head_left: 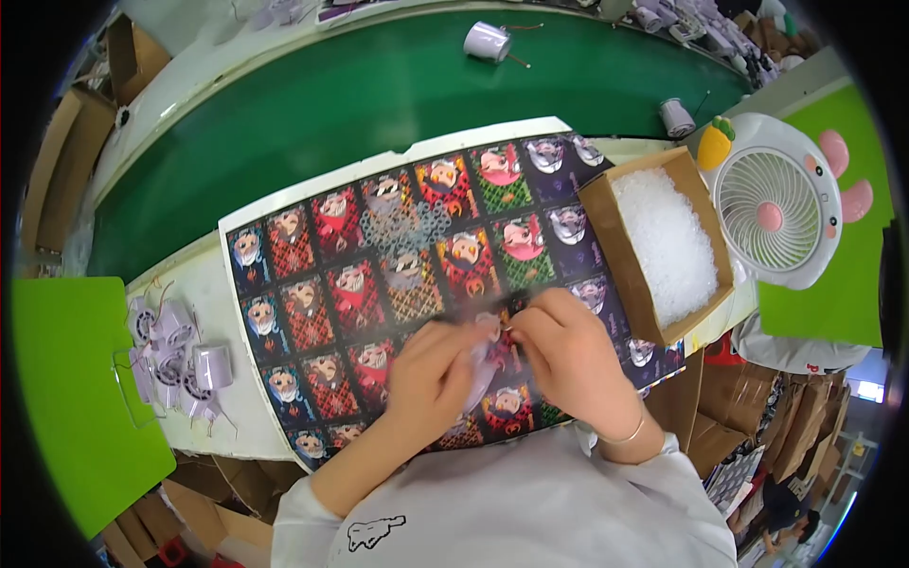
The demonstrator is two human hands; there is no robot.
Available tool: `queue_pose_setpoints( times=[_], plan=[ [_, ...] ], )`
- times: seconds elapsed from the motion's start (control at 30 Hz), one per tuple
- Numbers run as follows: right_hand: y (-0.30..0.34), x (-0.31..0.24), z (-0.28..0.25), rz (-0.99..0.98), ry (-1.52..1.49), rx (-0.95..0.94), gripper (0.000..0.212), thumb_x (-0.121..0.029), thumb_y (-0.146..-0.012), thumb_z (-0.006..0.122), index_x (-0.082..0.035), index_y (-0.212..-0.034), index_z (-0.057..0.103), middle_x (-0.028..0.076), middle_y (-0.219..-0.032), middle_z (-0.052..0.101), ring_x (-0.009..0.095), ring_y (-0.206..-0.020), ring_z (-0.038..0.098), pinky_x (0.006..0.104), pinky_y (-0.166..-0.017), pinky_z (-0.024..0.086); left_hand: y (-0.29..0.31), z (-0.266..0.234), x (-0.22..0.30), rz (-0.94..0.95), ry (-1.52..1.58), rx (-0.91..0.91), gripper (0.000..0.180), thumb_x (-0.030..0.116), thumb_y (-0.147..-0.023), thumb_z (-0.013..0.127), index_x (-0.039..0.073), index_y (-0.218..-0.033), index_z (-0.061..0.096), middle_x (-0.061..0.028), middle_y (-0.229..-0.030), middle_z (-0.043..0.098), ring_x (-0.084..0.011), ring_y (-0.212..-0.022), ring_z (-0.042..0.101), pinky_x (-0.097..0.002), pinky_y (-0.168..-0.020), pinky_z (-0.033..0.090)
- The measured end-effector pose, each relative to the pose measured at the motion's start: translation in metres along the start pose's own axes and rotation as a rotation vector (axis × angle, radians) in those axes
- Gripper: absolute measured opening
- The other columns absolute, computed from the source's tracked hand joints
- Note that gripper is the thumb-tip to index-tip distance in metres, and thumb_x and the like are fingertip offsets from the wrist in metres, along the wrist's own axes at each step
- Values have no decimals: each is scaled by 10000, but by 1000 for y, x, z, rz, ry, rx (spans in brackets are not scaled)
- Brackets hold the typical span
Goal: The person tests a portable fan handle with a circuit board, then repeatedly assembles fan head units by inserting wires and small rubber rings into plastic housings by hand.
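My left hand (437, 367) is closed round a pale lilac plastic part (483, 377), partly hidden by the fingers and blurred. Close beside it, the fingertips of my right hand (576, 352) pinch together at the part's upper end. What sits between them is too small to make out. Both hands are over a sheet printed with rows of cartoon figures (308, 308). Beyond them on the sheet lies a loose spread of small clear rings (402, 227).
An open cardboard box of clear small pieces (668, 251) stands at the right, beside a white fan (772, 213). Several lilac motor housings with wires (180, 355) lie at the left. A lilac housing (488, 43) rests on the green conveyor belt (312, 109) at the back.
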State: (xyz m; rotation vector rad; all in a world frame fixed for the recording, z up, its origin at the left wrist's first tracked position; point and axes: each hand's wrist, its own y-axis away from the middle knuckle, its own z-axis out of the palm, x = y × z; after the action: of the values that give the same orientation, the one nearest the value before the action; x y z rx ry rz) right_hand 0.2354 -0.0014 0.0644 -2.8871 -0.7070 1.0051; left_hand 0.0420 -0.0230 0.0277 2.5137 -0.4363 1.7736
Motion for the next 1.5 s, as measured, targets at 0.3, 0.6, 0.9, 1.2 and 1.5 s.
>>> queue_pose_setpoints(
  times=[0.3,0.6,0.9,1.2,1.5],
  plan=[
    [20,41,10,236,189,200,283,125,-757,554,22,-1019,586,181,-942,534,367,-882,552,429,-770,467,-155,-195,-70,167,-1334,65,224,102,-866,557,47,-1070,634,-149,-936,599,-328,-946,581,-450,-800,483],
    [25,43,8,292,225,139,337,134,-713,542,17,-1026,587,179,-963,518,362,-897,501,432,-790,437,-341,-77,-80,293,-1126,119,284,235,-850,571,34,-1033,653,-168,-1092,610,-347,-1086,583,-471,-887,515],
    [-11,37,11,151,116,84,297,63,-730,601,1,-1021,587,162,-972,542,355,-892,520,431,-784,450,-403,3,-71,-332,-830,-36,379,298,-819,629,118,-1148,674,-93,-1188,666,-292,-1114,619,-399,-905,520],
    [-89,30,70,-57,249,31,122,2,-755,601,9,-865,549,156,-878,538,323,-861,544,396,-734,483,-307,-78,-56,140,-360,448,249,271,-834,587,91,-859,756,-83,-852,733,-280,-801,689,-348,-751,532],
    [-30,14,27,284,-567,-148,113,9,-877,632,-18,-853,524,39,-770,561,42,-637,519,216,-533,411,-6,-21,11,80,-329,253,406,95,-716,753,48,-1113,682,-122,-1006,610,-283,-965,564,-375,-825,476]
  ],
)
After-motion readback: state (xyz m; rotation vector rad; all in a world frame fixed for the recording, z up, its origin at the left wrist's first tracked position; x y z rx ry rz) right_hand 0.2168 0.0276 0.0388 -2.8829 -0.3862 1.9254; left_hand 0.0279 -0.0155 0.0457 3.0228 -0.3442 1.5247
